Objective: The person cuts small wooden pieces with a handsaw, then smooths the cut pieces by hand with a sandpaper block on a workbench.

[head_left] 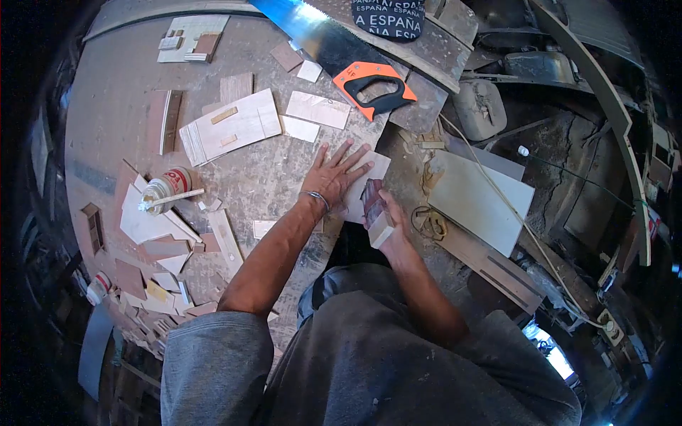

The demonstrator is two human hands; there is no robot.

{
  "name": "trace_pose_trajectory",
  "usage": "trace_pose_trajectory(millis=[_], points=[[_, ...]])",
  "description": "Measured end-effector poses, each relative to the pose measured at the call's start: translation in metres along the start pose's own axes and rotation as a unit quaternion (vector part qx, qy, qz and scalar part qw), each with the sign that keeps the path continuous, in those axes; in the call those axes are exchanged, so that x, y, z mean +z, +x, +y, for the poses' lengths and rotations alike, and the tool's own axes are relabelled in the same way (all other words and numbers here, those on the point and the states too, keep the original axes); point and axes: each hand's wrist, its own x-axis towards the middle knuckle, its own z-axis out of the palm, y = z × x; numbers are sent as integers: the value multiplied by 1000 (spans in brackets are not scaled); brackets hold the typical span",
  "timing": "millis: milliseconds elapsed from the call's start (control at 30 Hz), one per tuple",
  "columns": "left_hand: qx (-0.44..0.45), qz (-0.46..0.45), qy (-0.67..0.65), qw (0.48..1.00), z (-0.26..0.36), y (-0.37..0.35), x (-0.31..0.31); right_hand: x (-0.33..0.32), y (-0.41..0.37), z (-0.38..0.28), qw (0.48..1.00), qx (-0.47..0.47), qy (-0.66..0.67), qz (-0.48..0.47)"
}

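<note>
The thin board lay at the bench edge and seemed to overhang it, with the saw at 12 o'clock from it. The left hand pressed flat on the board, fingers spread. At 5 o'clock the right hand clasped a block against the board's edge. A hard stroke would likely have slid or flexed the board, or scraped the left fingertips.

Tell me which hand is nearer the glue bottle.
Left. The left hand lies flat on a thin board, right of the glue bottle; the right hand grips a block farther right.
</note>
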Motion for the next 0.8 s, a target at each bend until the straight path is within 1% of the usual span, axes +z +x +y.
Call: trace_pose_trajectory(millis=[33,67,100,133,167,267,300,367,400,467,500,567,600,700,800], points=[[3,31,13,999,-2,1,7,5,0,-2,1000,-12,-16,11],[4,60,24,998,-3,1,18,3,6,-4,999,8,-32,4],[4,91,34,995,-1,-1,17,-3,13,-13,998,27,-52,-4],[-3,70,33,997,2,-3,16,-10,16,-17,996,47,-71,-9],[-8,48,33,998,4,-3,14,-19,12,-15,995,-9,-77,-67],[-24,-7,13,1000,11,-8,-5,-21,18,-15,996,-1,-82,-47],[-30,-20,4,999,11,-7,-10,-19,13,-23,992,-15,-119,-42],[-29,13,17,999,11,-5,7,-20,-6,-39,980,-36,-192,-29],[-29,30,22,999,10,-3,13,-25,-3,-45,976,-45,-211,-18],[-35,9,21,999,13,-6,8,-45,9,-48,967,-55,-247,7],[-38,0,23,999,12,-5,4,-55,21,-44,977,-64,-193,-67],[-41,16,31,999,14,-3,11,-62,70,-14,981,-48,-128,-141],[-42,24,37,998,13,-3,13,-56,86,-2,979,-39,-93,-179],[-53,-10,-1,999,15,-4,6,-10,72,17,995,9,42,-90],[-48,-12,4,999,14,-7,0,-2,54,14,994,37,57,-80]])
